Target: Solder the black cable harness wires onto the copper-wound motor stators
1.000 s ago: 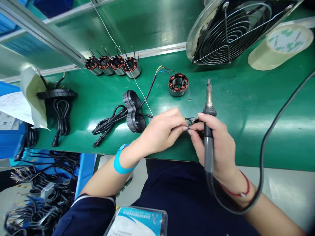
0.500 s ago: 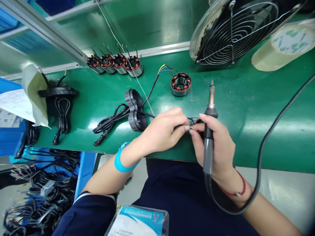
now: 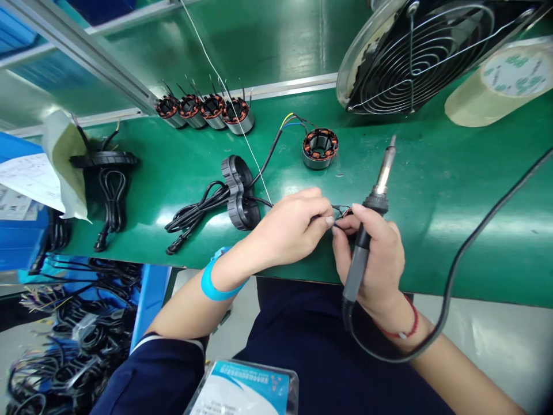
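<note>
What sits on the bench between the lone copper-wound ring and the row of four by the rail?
In the head view, between the lone stator and the row of four lie only coloured wire leads and a thin solder wire.

A blue band circles the left wrist. A red cord bracelet rings the right wrist. The sleeves are dark navy.

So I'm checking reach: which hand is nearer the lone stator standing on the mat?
Left. The left hand lies just below the lone stator; the right hand sits lower, holding the soldering iron.
</note>
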{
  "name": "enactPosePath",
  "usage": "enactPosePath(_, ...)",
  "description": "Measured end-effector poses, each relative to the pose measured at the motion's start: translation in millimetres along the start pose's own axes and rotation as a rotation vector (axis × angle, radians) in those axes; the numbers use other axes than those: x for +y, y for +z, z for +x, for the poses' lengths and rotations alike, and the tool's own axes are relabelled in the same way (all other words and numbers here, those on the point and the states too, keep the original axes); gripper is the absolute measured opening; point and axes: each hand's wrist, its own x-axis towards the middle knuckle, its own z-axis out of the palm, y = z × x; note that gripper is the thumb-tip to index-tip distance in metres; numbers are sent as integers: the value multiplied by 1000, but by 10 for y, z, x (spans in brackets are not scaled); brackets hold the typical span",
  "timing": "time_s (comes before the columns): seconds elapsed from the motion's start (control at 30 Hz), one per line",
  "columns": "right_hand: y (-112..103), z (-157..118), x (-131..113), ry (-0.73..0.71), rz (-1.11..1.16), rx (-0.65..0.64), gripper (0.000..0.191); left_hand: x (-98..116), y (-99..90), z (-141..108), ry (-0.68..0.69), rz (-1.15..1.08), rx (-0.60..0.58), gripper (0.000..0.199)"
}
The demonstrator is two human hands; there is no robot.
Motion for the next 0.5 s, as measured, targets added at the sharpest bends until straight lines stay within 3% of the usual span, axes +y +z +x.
enactPosePath(0.07,-7,24,-19,-12,-40,-18,46,1,-14,9,2,-7,-12,19)
enactPosePath(0.2,-55,71,-53,112,47,-70,35,-19,-23,15,32,-28,-40,17)
enactPosePath(0.27,-74,74,-50,136,78,-87,37,-18,-15,18,27,-32,-41,17)
enactPosePath(0.5,-5,0,20,18,107,-63,58,47,15,50,-76,-50,-9,21)
